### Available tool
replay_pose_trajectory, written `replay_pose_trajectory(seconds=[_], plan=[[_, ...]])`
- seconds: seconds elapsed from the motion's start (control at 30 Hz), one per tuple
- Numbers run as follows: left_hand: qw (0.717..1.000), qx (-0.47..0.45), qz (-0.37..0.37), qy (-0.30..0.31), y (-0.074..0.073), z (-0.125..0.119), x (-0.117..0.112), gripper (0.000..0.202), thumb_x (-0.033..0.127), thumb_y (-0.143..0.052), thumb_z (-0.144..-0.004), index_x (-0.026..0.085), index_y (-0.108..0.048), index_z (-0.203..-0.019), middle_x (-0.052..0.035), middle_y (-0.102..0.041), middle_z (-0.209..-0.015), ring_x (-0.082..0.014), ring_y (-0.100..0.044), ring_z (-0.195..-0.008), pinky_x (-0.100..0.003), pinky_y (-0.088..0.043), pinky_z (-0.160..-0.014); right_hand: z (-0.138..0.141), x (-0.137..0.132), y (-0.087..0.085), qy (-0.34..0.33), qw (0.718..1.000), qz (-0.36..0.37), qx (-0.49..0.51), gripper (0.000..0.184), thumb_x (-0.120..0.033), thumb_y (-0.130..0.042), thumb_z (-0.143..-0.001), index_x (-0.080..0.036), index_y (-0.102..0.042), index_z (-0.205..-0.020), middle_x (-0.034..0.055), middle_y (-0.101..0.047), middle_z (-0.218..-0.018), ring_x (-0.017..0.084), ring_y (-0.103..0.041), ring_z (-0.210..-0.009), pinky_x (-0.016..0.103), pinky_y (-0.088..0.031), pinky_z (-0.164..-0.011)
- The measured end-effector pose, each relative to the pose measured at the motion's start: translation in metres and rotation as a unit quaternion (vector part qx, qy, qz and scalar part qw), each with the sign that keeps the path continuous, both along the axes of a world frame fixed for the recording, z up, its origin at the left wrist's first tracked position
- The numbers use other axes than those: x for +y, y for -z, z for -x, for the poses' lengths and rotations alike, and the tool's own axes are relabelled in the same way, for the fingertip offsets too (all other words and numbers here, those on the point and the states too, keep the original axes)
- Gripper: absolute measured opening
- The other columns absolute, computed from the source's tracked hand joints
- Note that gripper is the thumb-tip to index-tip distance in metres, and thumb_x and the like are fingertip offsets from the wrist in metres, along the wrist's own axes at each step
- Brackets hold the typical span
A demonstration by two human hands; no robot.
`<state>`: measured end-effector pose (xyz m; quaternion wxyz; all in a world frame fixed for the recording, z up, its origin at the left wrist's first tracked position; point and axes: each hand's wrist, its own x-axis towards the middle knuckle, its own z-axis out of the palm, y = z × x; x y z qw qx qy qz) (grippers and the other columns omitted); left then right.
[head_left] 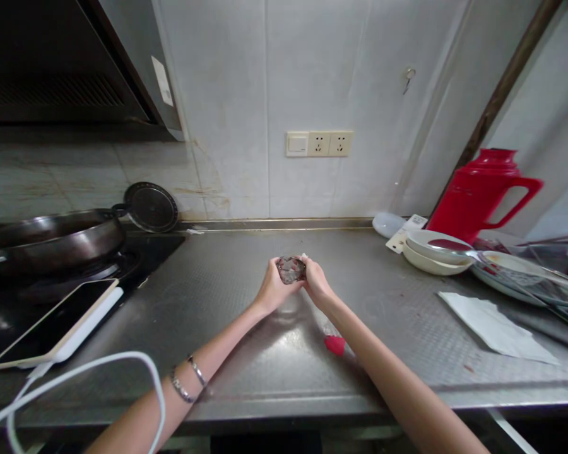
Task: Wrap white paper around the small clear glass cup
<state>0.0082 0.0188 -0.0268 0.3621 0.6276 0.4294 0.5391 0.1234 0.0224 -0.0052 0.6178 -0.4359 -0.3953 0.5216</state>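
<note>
Between my two hands is a small see-through glass (291, 270), its patterned rim facing up toward me, just above the steel counter. My left hand (275, 284) wraps round its left side, with the thumb along the near side. On the other side, my right hand (316, 281) closes round it, with the fingers partly hidden. Whether the glass touches the counter I cannot tell. Nearer to me, a small red object (334, 344) lies beside my right forearm, which partly covers it.
A pan (52, 236) sits on the black stove at left, near a phone (59, 321) on a white power bank with a looping white cable (118, 357). To the right are stacked bowls (430, 261), a plate (506, 277), a folded tissue (495, 328) and a red thermos (473, 198).
</note>
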Motion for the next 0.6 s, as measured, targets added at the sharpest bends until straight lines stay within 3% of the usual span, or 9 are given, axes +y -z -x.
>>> replay_pose_trajectory(seconds=[0.13,0.27,0.37,0.47,0.53,0.6], plan=[[0.998,0.014,-0.009,-0.054,-0.005,0.002,-0.002,0.074,0.037,-0.083,-0.052,0.017,-0.041,-0.110,-0.0107,-0.054,-0.108,-0.0273,-0.056,-0.105,-0.044,-0.041,-0.093,0.007,-0.007,-0.001,-0.032,0.999,-0.018,0.000,0.025,-0.035,-0.046,-0.072,-0.018,-0.064,-0.069,0.0003,-0.068,-0.067,0.018,-0.059,-0.069,0.024,-0.043,-0.060],[0.997,0.042,-0.015,-0.056,-0.003,0.003,-0.002,0.085,0.037,-0.083,-0.051,0.014,-0.037,-0.119,-0.0154,-0.051,-0.117,-0.0310,-0.051,-0.113,-0.047,-0.038,-0.098,0.011,-0.007,0.001,-0.035,0.999,-0.024,0.003,0.027,-0.035,-0.044,-0.073,-0.018,-0.064,-0.067,0.0011,-0.069,-0.068,0.018,-0.059,-0.072,0.025,-0.043,-0.063],[0.999,0.035,-0.008,-0.003,-0.001,0.002,-0.003,0.087,0.034,-0.080,-0.058,0.012,-0.033,-0.129,-0.0188,-0.048,-0.126,-0.0320,-0.046,-0.122,-0.049,-0.031,-0.105,0.002,0.000,0.003,-0.004,1.000,-0.013,0.011,0.022,-0.033,-0.047,-0.072,-0.019,-0.063,-0.065,-0.0002,-0.067,-0.066,0.017,-0.058,-0.070,0.024,-0.042,-0.062],[0.996,-0.017,0.004,0.091,-0.002,0.000,-0.003,0.076,0.031,-0.073,-0.068,0.014,-0.035,-0.132,-0.0162,-0.051,-0.128,-0.0286,-0.048,-0.122,-0.047,-0.030,-0.107,-0.009,0.009,0.003,0.014,0.999,0.003,0.028,0.018,-0.031,-0.048,-0.070,-0.020,-0.062,-0.066,-0.0014,-0.065,-0.062,0.016,-0.056,-0.065,0.023,-0.041,-0.057],[0.990,-0.057,0.019,0.128,-0.004,0.000,-0.001,0.073,0.030,-0.074,-0.067,0.016,-0.039,-0.129,-0.0141,-0.054,-0.124,-0.0272,-0.052,-0.117,-0.046,-0.035,-0.105,-0.013,0.012,0.000,0.016,0.999,0.017,0.041,0.018,-0.031,-0.048,-0.071,-0.020,-0.061,-0.069,-0.0011,-0.065,-0.062,0.015,-0.055,-0.063,0.023,-0.041,-0.055],[0.989,-0.080,0.031,0.123,-0.006,0.001,0.002,0.076,0.029,-0.080,-0.060,0.016,-0.043,-0.125,-0.0129,-0.056,-0.120,-0.0272,-0.054,-0.114,-0.045,-0.038,-0.103,-0.013,0.013,-0.002,0.008,0.998,0.030,0.051,0.020,-0.032,-0.046,-0.072,-0.019,-0.062,-0.072,0.0001,-0.065,-0.063,0.016,-0.057,-0.062,0.024,-0.042,-0.055]])
